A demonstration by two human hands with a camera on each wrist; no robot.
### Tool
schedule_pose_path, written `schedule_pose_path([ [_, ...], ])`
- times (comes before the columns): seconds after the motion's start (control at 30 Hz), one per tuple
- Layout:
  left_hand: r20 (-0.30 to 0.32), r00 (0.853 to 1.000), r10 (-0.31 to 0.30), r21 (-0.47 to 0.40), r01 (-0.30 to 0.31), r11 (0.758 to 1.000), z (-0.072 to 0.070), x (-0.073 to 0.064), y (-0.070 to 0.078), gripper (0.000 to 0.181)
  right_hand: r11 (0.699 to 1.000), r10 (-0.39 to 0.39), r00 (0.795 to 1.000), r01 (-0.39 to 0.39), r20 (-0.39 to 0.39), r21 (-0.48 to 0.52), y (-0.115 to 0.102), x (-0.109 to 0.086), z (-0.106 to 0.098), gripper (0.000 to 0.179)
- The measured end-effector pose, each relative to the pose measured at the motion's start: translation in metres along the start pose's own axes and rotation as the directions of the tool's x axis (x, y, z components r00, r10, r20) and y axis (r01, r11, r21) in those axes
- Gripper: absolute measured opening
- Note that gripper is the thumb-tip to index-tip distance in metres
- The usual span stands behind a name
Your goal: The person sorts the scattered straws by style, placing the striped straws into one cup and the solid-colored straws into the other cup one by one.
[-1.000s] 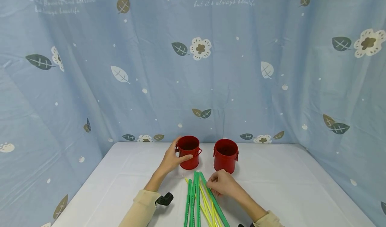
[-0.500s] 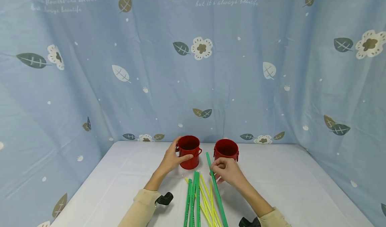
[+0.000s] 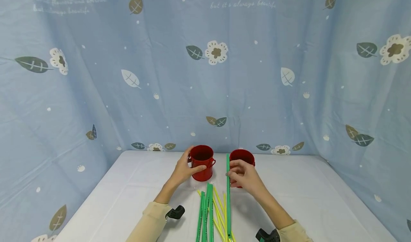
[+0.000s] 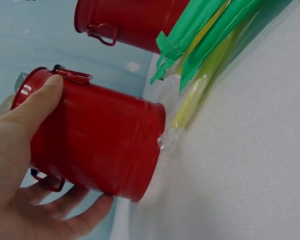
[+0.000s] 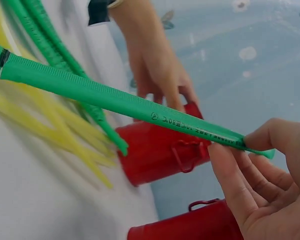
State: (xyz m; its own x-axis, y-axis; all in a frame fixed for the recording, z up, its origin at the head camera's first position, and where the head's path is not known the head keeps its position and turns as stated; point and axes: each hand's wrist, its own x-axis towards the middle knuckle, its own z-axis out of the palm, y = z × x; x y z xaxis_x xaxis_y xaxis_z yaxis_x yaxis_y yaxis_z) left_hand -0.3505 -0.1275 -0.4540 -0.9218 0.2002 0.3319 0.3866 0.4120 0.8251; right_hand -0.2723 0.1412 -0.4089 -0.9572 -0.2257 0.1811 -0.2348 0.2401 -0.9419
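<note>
My left hand (image 3: 182, 171) grips a small red metal bucket (image 4: 97, 142) with little side handles, thumb on one side and fingers round the other; it stands upright on the table. Thumb and fingertips of my right hand (image 3: 246, 179) pinch one green-wrapped straw (image 5: 115, 100) close to its far end. That straw, raised above the table, points away from me, and printing shows along its wrapper. Behind the right hand stands a second red bucket (image 3: 252, 159), partly hidden by it.
Between the forearms lie several green-wrapped straws (image 3: 211, 213) and yellow straws (image 3: 217, 215) in clear film. The white table (image 3: 298, 199) reaches back to a blue patterned curtain (image 3: 167, 77).
My right hand has lifted the green-wrapped straw off the pile and carried it forward, up beside the right bucket, turning it straighter. The left hand keeps its hold on the left bucket.
</note>
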Motion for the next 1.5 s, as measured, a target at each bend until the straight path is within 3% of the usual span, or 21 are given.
schedule_pose_path([
  [0.33,-0.003,1.000,0.004,0.010,-0.004,1.000,0.001,0.000,-0.002,0.096,0.995,-0.038,0.997,0.043,-0.062,0.086,-0.017,0.015,-0.003,0.032],
  [0.7,-0.006,1.000,0.004,0.007,-0.004,1.000,0.001,0.000,-0.003,0.097,0.987,-0.130,0.977,0.144,-0.170,0.076,-0.044,0.032,0.005,0.031],
  [0.93,-0.007,1.000,0.001,-0.001,-0.002,1.000,0.001,0.001,-0.001,0.097,0.966,-0.239,0.938,0.256,-0.249,0.035,-0.073,0.041,0.009,0.031],
  [1.17,-0.009,0.999,0.038,0.008,-0.038,0.999,0.000,0.000,0.000,0.094,0.931,-0.339,0.883,0.365,-0.326,0.023,-0.112,0.037,0.014,0.030],
  [1.37,-0.014,1.000,0.007,0.016,-0.007,1.000,0.001,0.000,0.000,0.095,0.904,-0.393,0.844,0.428,-0.365,0.016,-0.120,0.045,0.018,0.027],
  [1.5,-0.018,1.000,-0.001,0.015,0.001,1.000,0.002,0.001,-0.001,0.096,0.897,-0.408,0.826,0.441,-0.388,-0.003,-0.114,0.056,0.020,0.027],
])
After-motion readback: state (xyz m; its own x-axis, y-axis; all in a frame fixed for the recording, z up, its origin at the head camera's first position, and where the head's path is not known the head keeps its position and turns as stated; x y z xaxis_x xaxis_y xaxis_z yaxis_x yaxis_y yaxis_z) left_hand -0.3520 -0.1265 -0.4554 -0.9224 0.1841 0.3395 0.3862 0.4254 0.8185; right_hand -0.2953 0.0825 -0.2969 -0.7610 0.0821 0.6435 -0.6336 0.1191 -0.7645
